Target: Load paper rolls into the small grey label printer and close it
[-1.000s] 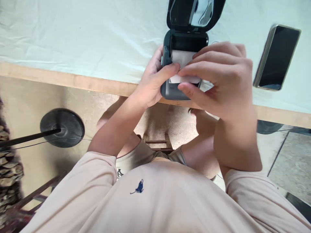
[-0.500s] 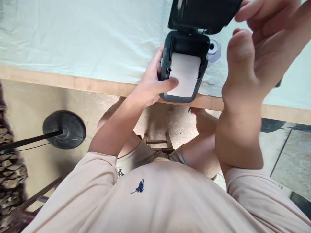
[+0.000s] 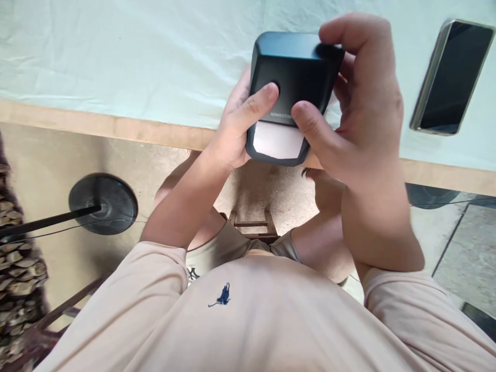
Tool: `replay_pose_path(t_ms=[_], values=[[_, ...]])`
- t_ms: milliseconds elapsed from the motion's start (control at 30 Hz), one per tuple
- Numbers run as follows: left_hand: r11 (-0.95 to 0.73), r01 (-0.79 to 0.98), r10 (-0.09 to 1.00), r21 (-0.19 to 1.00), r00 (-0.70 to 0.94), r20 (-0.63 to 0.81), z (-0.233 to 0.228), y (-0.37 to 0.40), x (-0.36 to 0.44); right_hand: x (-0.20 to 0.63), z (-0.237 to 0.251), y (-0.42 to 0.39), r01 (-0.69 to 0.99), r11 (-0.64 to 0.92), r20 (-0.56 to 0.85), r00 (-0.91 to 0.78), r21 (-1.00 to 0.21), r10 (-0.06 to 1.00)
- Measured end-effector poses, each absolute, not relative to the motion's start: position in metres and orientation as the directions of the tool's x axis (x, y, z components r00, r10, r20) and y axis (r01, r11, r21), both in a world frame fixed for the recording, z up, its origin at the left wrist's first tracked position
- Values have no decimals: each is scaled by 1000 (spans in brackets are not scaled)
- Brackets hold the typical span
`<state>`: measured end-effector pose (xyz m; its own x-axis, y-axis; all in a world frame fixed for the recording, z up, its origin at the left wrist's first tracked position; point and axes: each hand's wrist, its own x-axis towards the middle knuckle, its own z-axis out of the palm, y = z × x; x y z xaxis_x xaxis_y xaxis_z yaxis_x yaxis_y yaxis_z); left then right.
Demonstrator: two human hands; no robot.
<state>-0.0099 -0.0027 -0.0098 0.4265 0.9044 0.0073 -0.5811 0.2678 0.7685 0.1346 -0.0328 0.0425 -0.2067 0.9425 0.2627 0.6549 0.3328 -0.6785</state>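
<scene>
A dark label printer (image 3: 298,77) is held over the table's front edge, its lid closed down. White label paper (image 3: 278,140) shows below the lid at the near end. My left hand (image 3: 242,116) grips the printer's left side, thumb lying on the lid. On the right side, my right hand (image 3: 360,98) wraps round the printer, with its thumb on the lid's lower right and the fingers at the far right corner. The white roll seen earlier is hidden behind the printer and my right hand.
A phone (image 3: 451,77) lies on the pale green tablecloth (image 3: 135,62) at the right. Along the table's front runs a wooden edge (image 3: 96,124). A round black base with a pole (image 3: 103,204) stands on the floor at left, near stacked firewood (image 3: 19,274).
The printer's lid has swung from open to closed over the paper. My right hand has come down and left onto the printer, uncovering the phone; my left hand has kept hold.
</scene>
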Motion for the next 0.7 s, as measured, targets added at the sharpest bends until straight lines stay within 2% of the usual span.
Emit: replay_pose_path(t_ms=[100, 200, 333, 400, 700], values=[[244, -515, 924, 822, 381, -36, -7, -6, -9, 134, 43, -33, 665, 407, 310, -267, -626, 912], [247, -559, 922, 792, 387, -14, -8, -5, -11, 135, 45, -31, 686, 420, 309, -287, -594, 907], [442, -550, 876, 709, 434, -209, -17, 3, -14, 140, 46, -28, 733, 407, 309, -276, -545, 910], [484, -559, 860, 673, 444, -251, -20, 6, -14, 143, 46, -28, 774, 385, 301, -261, -502, 917], [254, -608, 945, 752, 321, -60, -18, 5, -8, 145, 61, -32, 779, 276, 157, -227, -563, 961]])
